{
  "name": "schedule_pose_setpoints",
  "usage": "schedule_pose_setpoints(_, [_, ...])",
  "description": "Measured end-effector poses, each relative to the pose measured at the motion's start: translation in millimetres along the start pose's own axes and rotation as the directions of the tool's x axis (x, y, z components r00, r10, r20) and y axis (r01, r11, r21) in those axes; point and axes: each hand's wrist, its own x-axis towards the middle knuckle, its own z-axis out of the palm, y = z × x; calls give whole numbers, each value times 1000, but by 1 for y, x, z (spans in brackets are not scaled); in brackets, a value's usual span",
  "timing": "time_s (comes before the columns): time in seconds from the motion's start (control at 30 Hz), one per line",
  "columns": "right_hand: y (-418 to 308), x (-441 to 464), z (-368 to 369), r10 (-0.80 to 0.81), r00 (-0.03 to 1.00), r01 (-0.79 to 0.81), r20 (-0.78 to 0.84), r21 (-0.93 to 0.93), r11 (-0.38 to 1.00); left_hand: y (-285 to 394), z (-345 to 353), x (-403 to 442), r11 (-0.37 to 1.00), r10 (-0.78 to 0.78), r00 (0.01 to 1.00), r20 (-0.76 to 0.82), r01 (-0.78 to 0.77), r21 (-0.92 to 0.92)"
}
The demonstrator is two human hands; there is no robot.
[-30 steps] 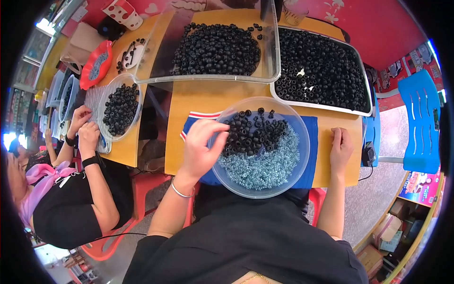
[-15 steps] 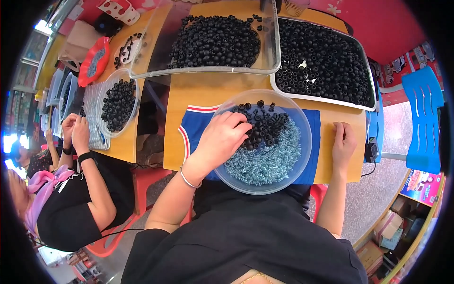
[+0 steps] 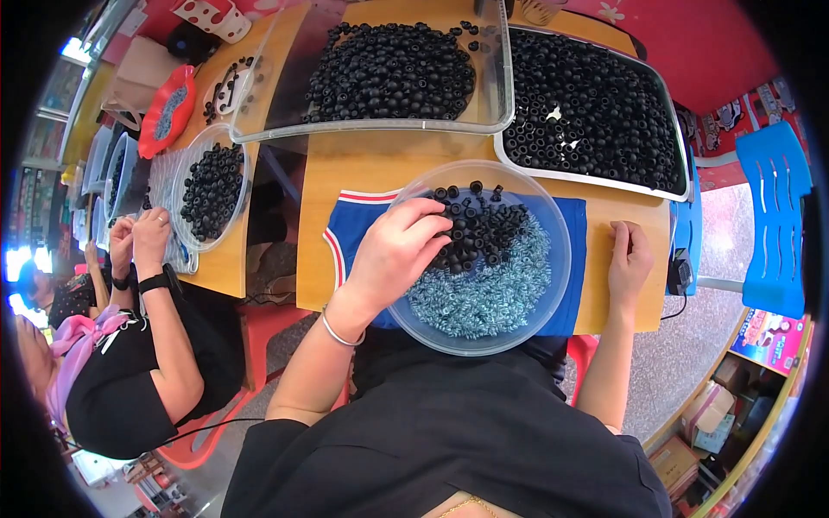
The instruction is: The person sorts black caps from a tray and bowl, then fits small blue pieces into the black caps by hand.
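My left hand (image 3: 399, 250), with a silver bangle at the wrist, is over the left part of a round clear plastic basin (image 3: 420, 333). Its thumb and fingers are pinched together among small black ring-shaped plastic parts (image 3: 484, 226); whatever lies between the fingertips is hidden. Small translucent bluish pieces (image 3: 479, 298) fill the lower part of the basin. Beneath the basin is a blue cloth (image 3: 352, 226) with red and white trim. My right hand (image 3: 630, 255) rests on the table to the right, fingers loosely bent and apart, with nothing visible in it.
A clear bin (image 3: 371, 128) and a white tray (image 3: 596, 186), both with black parts, stand behind the basin. At left, a co-worker's hands (image 3: 138, 237) are near another tub (image 3: 246, 186) of black parts. A blue chair (image 3: 773, 216) stands at right.
My left hand has drawn slightly left and toward me, its fingertips still close together. The right hand stays where it was. The co-worker's hands have shifted slightly.
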Motion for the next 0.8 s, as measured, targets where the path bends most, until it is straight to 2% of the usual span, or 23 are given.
schedule_pose_setpoints(0.47, [-4, 0, 0, -55, 998, 55, -12, -11, 998, 4, 0, -3, 999, 13, 1000, -11, -13, -31])
schedule_pose_setpoints(0.6, [-1, 2, 0, -99, 994, 98, -35, -19, 995, 10, -1, -2, 999, 34, 999, 21, -35, 34])
schedule_pose_setpoints(0.63, [-2, 3, -1, -78, 996, 77, -36, -16, 997, 11, 1, -4, 1000, 21, 999, 33, -22, 22])
schedule_pose_setpoints(0.7, [-5, 2, -3, -35, 999, 35, -31, -14, 999, 13, 8, -5, 996, 91, 994, 65, -92, 11])
schedule_pose_setpoints(0.8, [-7, 1, -2, -55, 990, 68, -132, 93, 993, 17, 16, -6, 988, 115, 979, 166, -130, 83])
